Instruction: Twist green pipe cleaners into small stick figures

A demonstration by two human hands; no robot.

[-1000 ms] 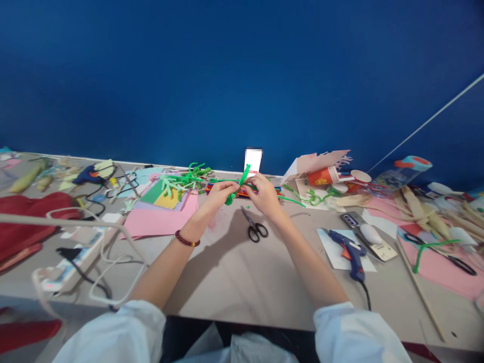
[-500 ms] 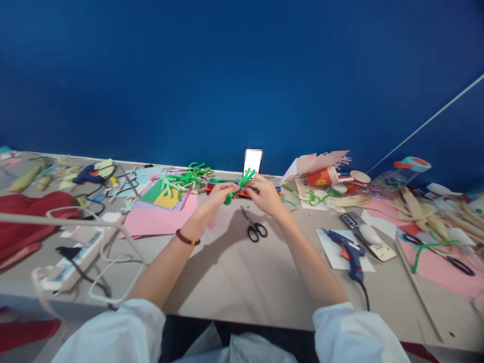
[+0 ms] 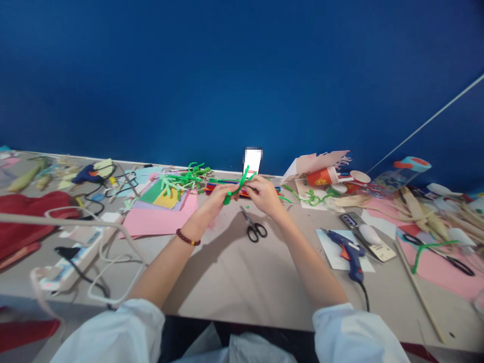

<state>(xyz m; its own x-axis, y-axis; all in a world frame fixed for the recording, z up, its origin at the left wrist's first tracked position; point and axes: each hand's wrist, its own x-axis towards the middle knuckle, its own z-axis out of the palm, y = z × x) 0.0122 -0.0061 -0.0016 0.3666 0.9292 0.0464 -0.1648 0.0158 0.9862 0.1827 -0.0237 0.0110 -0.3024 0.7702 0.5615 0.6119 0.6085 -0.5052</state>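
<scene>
Between my two hands is a bent green pipe cleaner (image 3: 242, 182), its fuzzy ends sticking up and one lump hanging low at the left. My left hand (image 3: 222, 195) pinches it from the left side. From the right, my right hand (image 3: 264, 193) closes its fingers on the same piece, and a green end shows past that hand. Behind the hands lies a bundle of coloured pipe cleaners (image 3: 212, 188), partly hidden. Black-handled scissors (image 3: 256, 231) rest on the table just below the hands.
Green pipe-cleaner shapes (image 3: 191, 175) and coloured paper (image 3: 151, 222) lie left of the hands. A lit phone (image 3: 252, 162) leans against the blue wall. To the right are a glue gun (image 3: 350, 252), paper cups (image 3: 323, 176) and a wooden stick (image 3: 419, 292). A power strip (image 3: 75, 257) sits at left.
The upright green ends have shifted and bent between my fingers. The green end beyond my right hand reaches less far to the right than before. Both hands keep nearly the same place.
</scene>
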